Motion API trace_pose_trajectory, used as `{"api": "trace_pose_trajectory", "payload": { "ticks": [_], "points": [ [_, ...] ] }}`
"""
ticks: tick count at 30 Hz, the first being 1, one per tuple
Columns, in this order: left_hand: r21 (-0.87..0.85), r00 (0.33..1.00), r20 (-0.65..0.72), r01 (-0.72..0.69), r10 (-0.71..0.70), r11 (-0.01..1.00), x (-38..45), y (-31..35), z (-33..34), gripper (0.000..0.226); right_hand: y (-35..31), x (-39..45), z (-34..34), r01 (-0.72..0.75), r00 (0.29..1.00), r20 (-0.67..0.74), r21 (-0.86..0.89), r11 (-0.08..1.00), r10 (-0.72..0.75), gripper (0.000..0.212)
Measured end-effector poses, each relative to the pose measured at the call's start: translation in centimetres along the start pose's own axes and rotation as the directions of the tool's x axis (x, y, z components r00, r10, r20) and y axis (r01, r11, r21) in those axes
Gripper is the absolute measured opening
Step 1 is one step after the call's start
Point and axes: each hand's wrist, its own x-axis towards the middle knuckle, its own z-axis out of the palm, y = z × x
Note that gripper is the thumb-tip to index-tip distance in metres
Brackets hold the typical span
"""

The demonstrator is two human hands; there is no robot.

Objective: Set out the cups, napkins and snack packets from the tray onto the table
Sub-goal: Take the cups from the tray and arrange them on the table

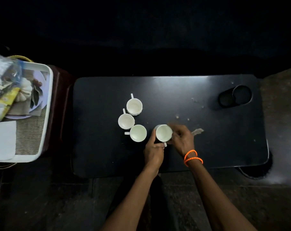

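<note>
Three empty white cups stand upright on the black table (174, 90): one at the back (134, 106), one left of centre (126, 121), one in front (138, 133). A fourth white cup (163, 132) sits just right of them, held from both sides. My left hand (154, 151) grips its left side and handle. My right hand (181, 139), with orange bead bracelets at the wrist, holds its right side. The white tray (47, 104) at the far left holds snack packets (3, 100) and a white napkin (2, 140).
A black ring-shaped cup holder (234, 96) sits at the table's back right. Crumbs and a scuff mark the table right of my hands. The tray rests on a dark red stand (61, 110) left of the table. Dim floor lies in front.
</note>
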Motion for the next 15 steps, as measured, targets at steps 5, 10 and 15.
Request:
{"api": "trace_pose_trajectory", "payload": {
  "ticks": [5,10,15],
  "points": [
    [0.079,0.998,0.048,-0.034,0.031,0.996,-1.6,-2.1,-0.5,0.079,2.1,-2.8,-0.4,-0.067,0.996,-0.047,0.091,0.994,0.072,0.043],
    [0.094,0.996,0.089,-0.015,0.007,0.995,-2.6,-3.9,-0.8,0.083,4.0,-5.3,-0.3,-0.102,0.989,-0.09,0.121,0.987,0.114,0.043],
    [0.162,0.997,0.075,0.01,-0.022,0.987,-2.9,-5.2,-0.8,0.083,5.4,-6.7,-0.2,-0.137,0.979,-0.122,0.178,0.974,0.16,0.042]
  ]
}}
